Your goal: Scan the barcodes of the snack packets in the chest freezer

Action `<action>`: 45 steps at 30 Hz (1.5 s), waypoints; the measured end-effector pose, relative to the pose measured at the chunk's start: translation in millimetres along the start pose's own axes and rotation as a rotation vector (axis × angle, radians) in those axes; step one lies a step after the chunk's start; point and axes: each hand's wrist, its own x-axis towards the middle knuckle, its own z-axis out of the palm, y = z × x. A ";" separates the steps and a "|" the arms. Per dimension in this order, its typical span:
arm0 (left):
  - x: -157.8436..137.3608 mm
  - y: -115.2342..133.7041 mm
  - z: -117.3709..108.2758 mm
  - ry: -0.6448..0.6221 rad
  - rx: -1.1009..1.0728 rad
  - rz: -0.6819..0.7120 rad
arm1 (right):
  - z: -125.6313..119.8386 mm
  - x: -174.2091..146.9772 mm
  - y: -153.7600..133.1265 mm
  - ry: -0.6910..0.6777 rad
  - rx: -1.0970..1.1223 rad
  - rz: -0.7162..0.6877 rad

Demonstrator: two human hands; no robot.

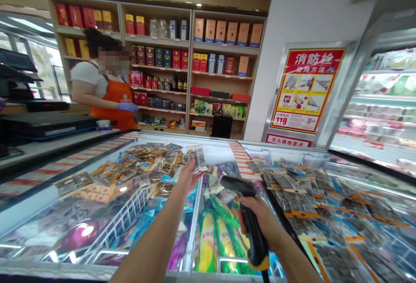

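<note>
Co-worker: far left, behind a grey checkout counter (48, 146), a person in an orange apron (115, 103) and blue gloves stands by a dark till screen (16, 64).
Freezer, left bay: a glass-topped chest freezer (39, 196) with white wire baskets holds clear and orange snack packets (130, 172) heaped in a pile.
Left hand: the person's bare left hand (187, 178) reaches forward over the freezer, its fingers pinched together on a small clear plastic packet with dark contents (199, 158), held up just above the heap.
Freezer, middle bay: yellow and green bagged corn cobs (211, 239) lie below and between the two forearms.
Right hand: the bare right hand (262, 222) is wrapped tight round the grip of a black handheld barcode scanner with a yellow base (248, 213); its head points towards the held packet, near it but apart.
Freezer, right bay: rows of dark packets with orange strips (312, 205).
Background: wooden shelves of red and tan boxes (195, 57); to the right, a red fire-hose poster (305, 90) and a glass-door chiller (380, 105).
</note>
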 end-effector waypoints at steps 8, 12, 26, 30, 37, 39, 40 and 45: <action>1.9 -0.2 0.1 0.022 0.016 0.003 | 1.0 -5.7 -1.1 -0.033 0.002 -0.022; 3.0 -0.7 -0.8 0.001 0.022 0.012 | -2.2 -3.0 3.4 -0.093 0.031 -0.027; 6.1 -2.2 -2.7 0.039 0.063 0.042 | 2.0 21.2 -17.0 0.034 0.042 -0.073; 6.0 0.0 -3.1 0.035 0.069 0.048 | 5.5 39.1 -26.5 0.043 0.041 -0.107; 5.0 4.2 -3.3 0.055 0.081 0.049 | 2.0 35.3 -14.4 -0.036 -0.024 -0.041; 4.7 4.6 -4.0 0.046 0.088 0.060 | 0.4 30.9 -11.1 -0.063 -0.044 -0.031; 4.5 4.6 -4.5 0.042 0.098 0.065 | 0.1 29.0 -10.4 -0.073 -0.050 -0.031; 3.1 3.8 -6.5 0.055 0.152 0.074 | 3.8 22.1 -12.1 -0.112 -0.065 -0.022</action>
